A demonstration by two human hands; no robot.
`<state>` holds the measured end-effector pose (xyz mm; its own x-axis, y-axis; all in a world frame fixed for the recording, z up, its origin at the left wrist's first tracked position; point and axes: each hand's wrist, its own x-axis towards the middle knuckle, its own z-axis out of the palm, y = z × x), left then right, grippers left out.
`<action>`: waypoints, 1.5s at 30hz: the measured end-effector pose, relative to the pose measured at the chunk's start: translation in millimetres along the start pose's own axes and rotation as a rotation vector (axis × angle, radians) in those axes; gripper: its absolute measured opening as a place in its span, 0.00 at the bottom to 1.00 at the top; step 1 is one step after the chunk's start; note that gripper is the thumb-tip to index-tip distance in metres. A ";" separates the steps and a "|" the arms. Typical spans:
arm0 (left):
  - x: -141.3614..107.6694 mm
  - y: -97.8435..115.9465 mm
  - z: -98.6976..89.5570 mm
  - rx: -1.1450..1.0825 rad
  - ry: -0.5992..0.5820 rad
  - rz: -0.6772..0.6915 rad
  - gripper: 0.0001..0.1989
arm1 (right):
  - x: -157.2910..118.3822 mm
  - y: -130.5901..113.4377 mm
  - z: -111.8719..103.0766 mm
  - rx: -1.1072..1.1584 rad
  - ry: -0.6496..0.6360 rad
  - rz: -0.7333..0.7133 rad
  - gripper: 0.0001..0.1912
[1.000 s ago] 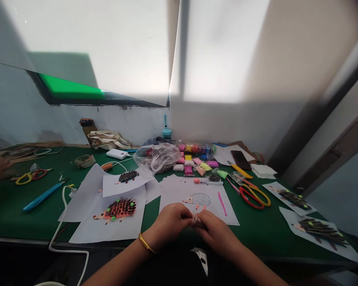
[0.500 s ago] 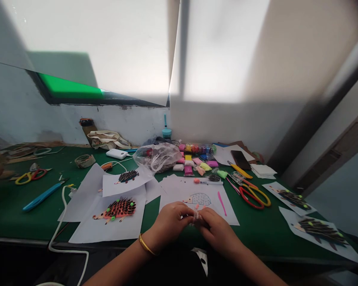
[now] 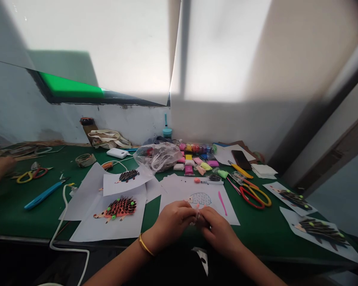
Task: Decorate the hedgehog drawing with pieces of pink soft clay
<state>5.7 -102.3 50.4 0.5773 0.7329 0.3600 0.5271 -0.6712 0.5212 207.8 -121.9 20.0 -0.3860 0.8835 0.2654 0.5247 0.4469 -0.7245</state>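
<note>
My left hand (image 3: 176, 218) and my right hand (image 3: 219, 228) meet over the near edge of a white sheet (image 3: 176, 190). Between their fingertips is a small clear plastic packet (image 3: 197, 216) with a bit of pink clay at its top. Fingers of both hands are closed on it. Just beyond them the sheet bears a drawn hedgehog (image 3: 200, 198). A pink plastic tool (image 3: 222, 203) lies on the sheet's right part, and a lump of orange-pink clay (image 3: 197, 180) rests near its top beside a white pen (image 3: 213, 182).
Hedgehog pictures (image 3: 122, 208) lie left and right. Red-yellow scissors (image 3: 253, 196), a phone (image 3: 241, 159), clay packets (image 3: 189, 170) and a plastic bag (image 3: 158, 157) are around the sheet. At far left are a blue cutter (image 3: 44, 194) and another person's hand (image 3: 0, 171).
My fingers have shifted slightly around the packet, and less pink shows above it. At far left the other person's hand has moved further into view.
</note>
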 end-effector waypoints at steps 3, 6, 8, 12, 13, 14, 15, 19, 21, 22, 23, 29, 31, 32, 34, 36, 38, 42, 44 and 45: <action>-0.4 3.0 -4.0 -0.055 0.018 -0.031 0.13 | 0.6 2.6 -0.8 0.028 0.047 0.006 0.08; -0.5 6.2 -3.4 -0.128 0.035 -0.121 0.14 | 1.5 6.0 -0.4 0.053 0.080 0.038 0.07; 0.3 7.2 0.3 -0.149 0.053 -0.185 0.16 | 2.3 6.8 -0.3 0.063 0.096 0.050 0.08; 3.2 8.0 7.0 -0.139 0.115 -0.242 0.06 | 3.1 5.5 -0.9 0.081 0.098 0.047 0.10; 3.8 8.4 7.3 -0.148 0.125 -0.223 0.04 | 2.8 5.4 -1.1 0.085 0.092 0.045 0.10; 4.3 8.9 7.0 -0.163 0.133 -0.194 0.03 | 2.4 5.6 -1.2 0.092 0.083 0.040 0.12; 4.7 9.4 6.3 -0.181 0.142 -0.161 0.03 | 1.9 6.2 -1.4 0.107 0.075 0.029 0.14; 4.5 10.1 4.3 -0.228 0.143 -0.073 0.04 | 0.1 10.3 -2.6 0.226 0.099 -0.003 0.23; 3.9 9.6 5.5 -0.226 0.119 -0.044 0.04 | -0.2 10.8 -3.7 0.270 0.122 0.000 0.22; 3.4 9.3 6.5 -0.224 0.108 -0.030 0.04 | -0.3 10.3 -4.3 0.284 0.127 0.001 0.21; 2.9 9.2 7.6 -0.223 0.100 -0.023 0.04 | -0.4 9.3 -4.9 0.295 0.130 0.002 0.19; 0.6 11.0 10.2 -0.294 0.175 -0.237 0.11 | -2.0 1.4 -5.9 0.416 0.164 0.041 0.16; 1.1 11.4 9.0 -0.338 0.172 -0.232 0.07 | -2.4 0.9 -5.2 0.470 0.147 0.045 0.16; 1.5 11.3 8.3 -0.358 0.169 -0.210 0.03 | -2.4 1.2 -5.0 0.483 0.141 0.043 0.17; 2.5 10.4 7.2 -0.387 0.187 -0.182 0.02 | -2.4 2.4 -5.4 0.462 0.149 0.033 0.19; 3.4 8.9 6.6 -0.407 0.226 -0.197 0.02 | -2.2 3.6 -6.7 0.412 0.172 0.025 0.20; 3.9 7.6 6.6 -0.425 0.248 -0.205 0.02 | -1.9 4.3 -8.1 0.378 0.189 0.035 0.20; 3.4 6.9 7.5 -0.473 0.256 -0.187 0.04 | -1.3 3.3 -8.8 0.401 0.240 0.075 0.16; 2.6 7.6 8.4 -0.495 0.266 -0.194 0.06 | -1.3 2.0 -8.3 0.424 0.264 0.073 0.14; 2.2 8.0 9.1 -0.510 0.268 -0.203 0.07 | -1.4 1.3 -8.1 0.430 0.270 0.068 0.13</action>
<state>16.9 -107.1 48.3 0.2847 0.8874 0.3626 0.2066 -0.4261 0.8808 215.1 -121.4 23.9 -0.1225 0.9387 0.3223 0.1604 0.3392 -0.9269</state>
